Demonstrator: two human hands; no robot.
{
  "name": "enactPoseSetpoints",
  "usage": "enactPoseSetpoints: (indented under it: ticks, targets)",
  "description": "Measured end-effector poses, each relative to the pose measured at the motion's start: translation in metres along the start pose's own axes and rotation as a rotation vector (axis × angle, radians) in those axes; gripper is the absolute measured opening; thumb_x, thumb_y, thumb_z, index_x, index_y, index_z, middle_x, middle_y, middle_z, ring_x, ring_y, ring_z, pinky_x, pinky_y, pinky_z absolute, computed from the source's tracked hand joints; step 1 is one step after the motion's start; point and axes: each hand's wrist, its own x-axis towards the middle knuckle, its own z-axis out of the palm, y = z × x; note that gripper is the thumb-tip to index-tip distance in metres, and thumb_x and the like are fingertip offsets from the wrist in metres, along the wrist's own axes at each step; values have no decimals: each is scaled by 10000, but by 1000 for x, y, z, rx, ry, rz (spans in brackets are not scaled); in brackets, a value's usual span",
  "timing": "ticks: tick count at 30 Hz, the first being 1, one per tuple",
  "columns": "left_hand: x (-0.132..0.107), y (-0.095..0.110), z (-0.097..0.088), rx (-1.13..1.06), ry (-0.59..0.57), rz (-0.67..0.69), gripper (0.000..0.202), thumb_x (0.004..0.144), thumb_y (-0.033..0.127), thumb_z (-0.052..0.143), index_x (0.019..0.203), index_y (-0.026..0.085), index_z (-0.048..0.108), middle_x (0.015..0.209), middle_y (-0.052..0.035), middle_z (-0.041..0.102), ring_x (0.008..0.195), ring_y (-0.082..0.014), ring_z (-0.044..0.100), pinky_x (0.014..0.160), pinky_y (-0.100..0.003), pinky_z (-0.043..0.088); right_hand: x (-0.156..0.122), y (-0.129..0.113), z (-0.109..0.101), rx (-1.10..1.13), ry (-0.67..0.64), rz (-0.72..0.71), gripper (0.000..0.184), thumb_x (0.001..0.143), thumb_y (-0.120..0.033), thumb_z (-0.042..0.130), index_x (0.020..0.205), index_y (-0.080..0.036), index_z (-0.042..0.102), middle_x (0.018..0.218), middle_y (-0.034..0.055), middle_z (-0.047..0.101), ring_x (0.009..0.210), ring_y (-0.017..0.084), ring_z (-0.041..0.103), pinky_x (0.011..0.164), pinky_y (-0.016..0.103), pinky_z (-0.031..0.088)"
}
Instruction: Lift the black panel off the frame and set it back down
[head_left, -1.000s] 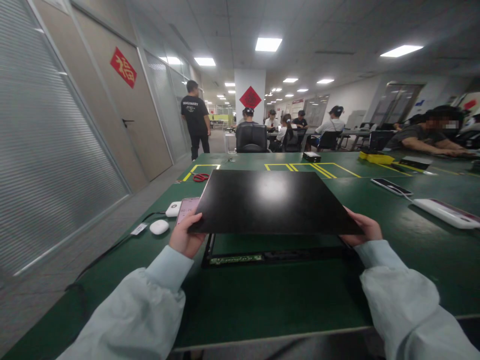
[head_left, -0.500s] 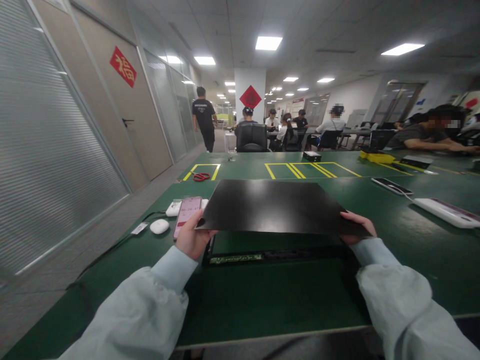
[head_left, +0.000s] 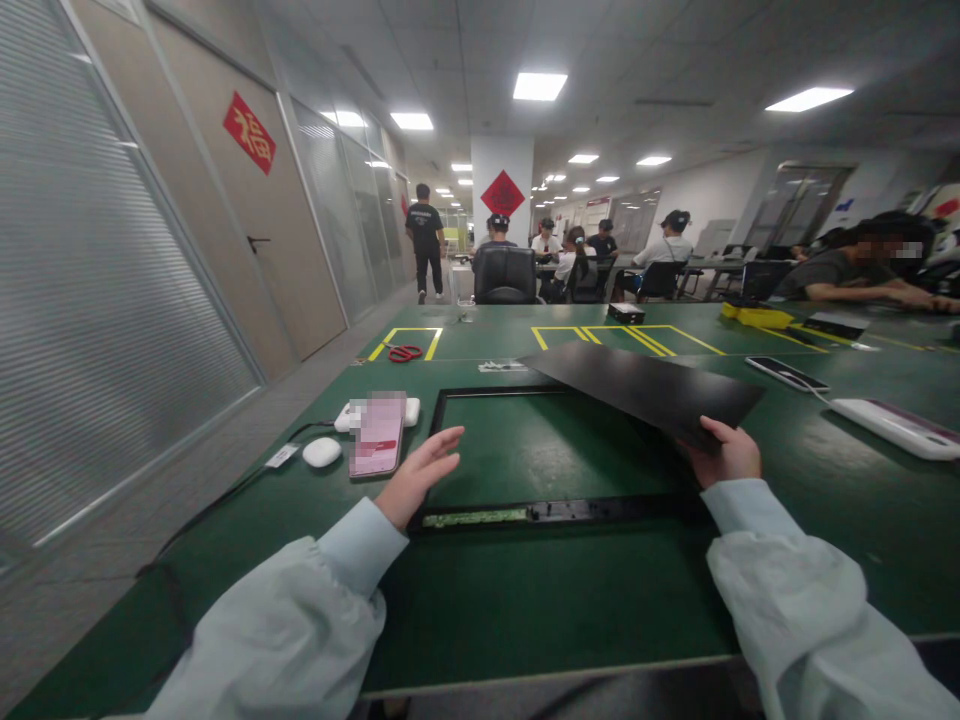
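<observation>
A thin flat black panel (head_left: 649, 382) is held up at its near right corner by my right hand (head_left: 726, 455), fingers closed on the edge. It hangs tilted over the right part of a black rectangular frame (head_left: 600, 510) lying on the green table. Along the frame's near side runs a green circuit strip (head_left: 474, 518). My left hand (head_left: 426, 472) is empty, its fingers stretched out just above the frame's left side. Close by on the left lies a pink phone (head_left: 377, 435). Part of the frame's right side is hidden under the panel.
Red scissors (head_left: 405, 353) lie at the far left of the table. A white mouse-like rounded object (head_left: 322, 452) and a cable are near the left edge. To the right are a dark phone (head_left: 786, 373) and a white power bank-like device (head_left: 892, 427). People sit beyond.
My left hand has let go of the panel. My right hand has swung the panel to the right and tilted it, uncovering most of the frame. A person in the back has walked farther away.
</observation>
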Motion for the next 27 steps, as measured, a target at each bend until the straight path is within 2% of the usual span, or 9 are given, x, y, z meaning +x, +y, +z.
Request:
enactPoseSetpoints:
  ticks: [4, 9, 12, 18, 23, 27]
  targets:
    - [-1, -8, -5, 384, -172, 169, 604, 744, 497, 751, 1282, 243, 648, 1499, -135, 508, 1412, -344, 414, 1185, -505, 273, -1, -1, 2, -16, 209, -106, 344, 529, -39, 678, 686, -191, 412, 670, -73, 566, 629, 118, 600, 530, 257, 603]
    - [-1, -22, -7, 632, -299, 255, 666, 697, 513, 783, 1296, 261, 634, 1501, -141, 488, 1381, -357, 439, 1145, -530, 329, 3, -2, -5, -62, 342, -166, 290, 584, -48, 641, 761, -198, 468, 758, -38, 586, 692, 143, 601, 585, 300, 610]
    - [-3, -19, -4, 674, -316, 252, 660, 691, 495, 792, 1287, 258, 635, 1483, -148, 502, 1369, -357, 450, 1145, -537, 324, 8, -2, -12, -84, 396, -180, 307, 576, -78, 644, 810, -205, 493, 804, -24, 598, 698, 151, 608, 567, 284, 594]
    - [-8, -4, 2, 700, -346, 221, 620, 718, 451, 774, 1279, 226, 634, 1466, -168, 512, 1358, -352, 465, 1138, -520, 340, 22, 2, -24, -120, 411, -162, 357, 575, -142, 647, 892, -236, 512, 872, -26, 608, 717, 155, 622, 557, 277, 583]
    - [-8, -4, 2, 723, -349, 213, 618, 730, 448, 764, 1284, 212, 628, 1461, -174, 514, 1358, -345, 467, 1141, -514, 340, 28, 8, -26, -154, 438, -119, 378, 603, -145, 651, 885, -251, 422, 967, -15, 583, 785, 155, 630, 575, 276, 588]
    - [-8, -6, 2, 702, -343, 236, 592, 730, 446, 769, 1265, 230, 641, 1437, -159, 544, 1335, -337, 492, 1130, -512, 353, 28, 7, -27, -158, 509, -46, 418, 634, -116, 672, 869, -257, 356, 1030, -14, 526, 780, 120, 612, 517, 215, 568]
